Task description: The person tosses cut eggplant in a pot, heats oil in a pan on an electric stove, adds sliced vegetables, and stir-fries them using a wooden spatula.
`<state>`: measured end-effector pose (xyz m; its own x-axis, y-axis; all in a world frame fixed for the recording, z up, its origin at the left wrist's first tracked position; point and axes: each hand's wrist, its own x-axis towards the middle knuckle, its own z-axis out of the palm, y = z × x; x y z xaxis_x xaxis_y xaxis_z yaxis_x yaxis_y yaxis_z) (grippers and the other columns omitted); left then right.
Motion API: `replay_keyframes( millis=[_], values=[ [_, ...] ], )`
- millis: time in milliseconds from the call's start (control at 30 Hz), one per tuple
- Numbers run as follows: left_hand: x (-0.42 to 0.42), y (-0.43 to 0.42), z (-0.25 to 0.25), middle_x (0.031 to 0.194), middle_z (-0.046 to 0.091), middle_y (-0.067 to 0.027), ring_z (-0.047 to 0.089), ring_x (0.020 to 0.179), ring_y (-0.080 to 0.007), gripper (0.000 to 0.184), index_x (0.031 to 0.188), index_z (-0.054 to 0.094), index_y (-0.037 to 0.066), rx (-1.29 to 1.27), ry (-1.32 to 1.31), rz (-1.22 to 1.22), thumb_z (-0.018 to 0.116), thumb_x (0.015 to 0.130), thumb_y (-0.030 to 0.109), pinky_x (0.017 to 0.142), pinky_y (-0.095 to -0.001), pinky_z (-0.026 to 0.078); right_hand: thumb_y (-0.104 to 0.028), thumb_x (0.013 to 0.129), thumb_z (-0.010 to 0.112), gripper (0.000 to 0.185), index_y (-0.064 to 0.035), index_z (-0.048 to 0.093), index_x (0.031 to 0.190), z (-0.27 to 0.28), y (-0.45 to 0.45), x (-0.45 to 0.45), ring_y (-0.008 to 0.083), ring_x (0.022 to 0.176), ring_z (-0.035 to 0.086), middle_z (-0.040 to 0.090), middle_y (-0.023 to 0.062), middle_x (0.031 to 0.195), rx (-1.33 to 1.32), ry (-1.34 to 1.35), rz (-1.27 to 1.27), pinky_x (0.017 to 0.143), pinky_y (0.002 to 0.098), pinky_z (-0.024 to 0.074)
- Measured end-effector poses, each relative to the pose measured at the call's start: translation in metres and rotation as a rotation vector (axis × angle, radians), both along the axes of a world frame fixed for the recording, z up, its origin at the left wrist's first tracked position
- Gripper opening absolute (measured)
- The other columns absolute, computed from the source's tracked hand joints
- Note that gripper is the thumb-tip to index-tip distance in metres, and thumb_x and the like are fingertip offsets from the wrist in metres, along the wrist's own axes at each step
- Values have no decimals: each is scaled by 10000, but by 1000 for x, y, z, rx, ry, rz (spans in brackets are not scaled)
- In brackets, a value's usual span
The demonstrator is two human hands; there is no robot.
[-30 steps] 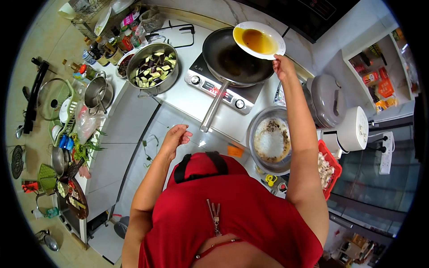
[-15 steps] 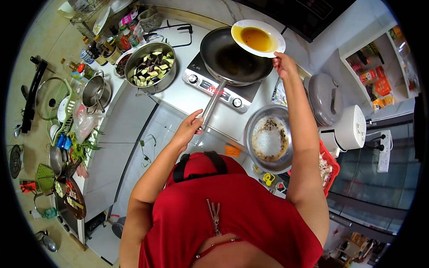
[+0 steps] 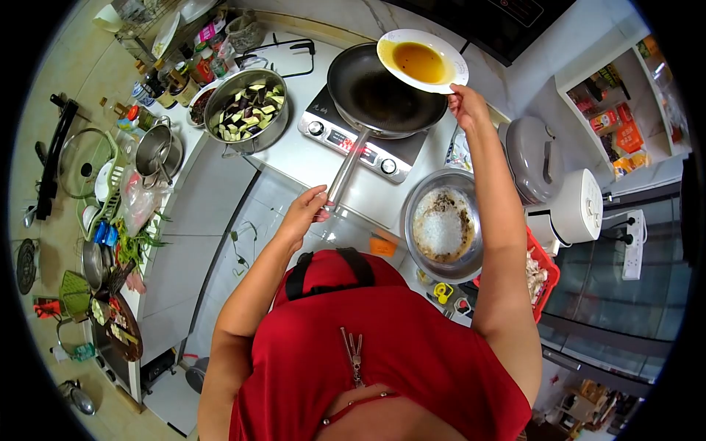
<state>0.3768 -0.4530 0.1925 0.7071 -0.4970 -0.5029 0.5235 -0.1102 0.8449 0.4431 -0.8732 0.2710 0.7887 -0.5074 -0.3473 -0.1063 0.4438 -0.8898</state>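
My right hand (image 3: 469, 106) is closed on the near rim of a white plate (image 3: 460, 70). A pool of amber liquid (image 3: 421, 63) lies in the plate, which is over the right side of a dark wok (image 3: 397, 103). The wok rests on an induction cooker (image 3: 346, 143) with a lit red display, and its inside looks shiny. By the end of the wok's long metal handle (image 3: 346, 173) is my left hand (image 3: 301, 214). Its fingers are apart and loosely bent, with the tips at or touching the handle's side; the handle shows uncovered to its end.
Left of the cooker stands a metal pot (image 3: 276, 132) of cut eggplant. A steel basin (image 3: 408, 228) with whitish, brown-flecked contents sits at right, near a grey lidded appliance (image 3: 533, 158) and a red basket (image 3: 548, 290). Bottles (image 3: 176, 84) and a saucepan (image 3: 158, 154) crowd the left counter.
The whole view has shifted slightly. My left hand sits a little further from the handle; my right hand still holds the plate over the wok, nearly unmoved.
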Motion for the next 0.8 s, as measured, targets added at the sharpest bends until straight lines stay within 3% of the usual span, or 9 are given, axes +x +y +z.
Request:
replay_keyframes(
  millis=[800],
  values=[
    [-12,6,0,1002,619,-23,551,735,-76,382,1248,510,55,-11,9,22,498,941,282,720,-225,461,-46,823,579,79,-14,530,876,-7,0,-16,92,511,458,521,30,651,29,-20,11,432,201,358]
  ],
)
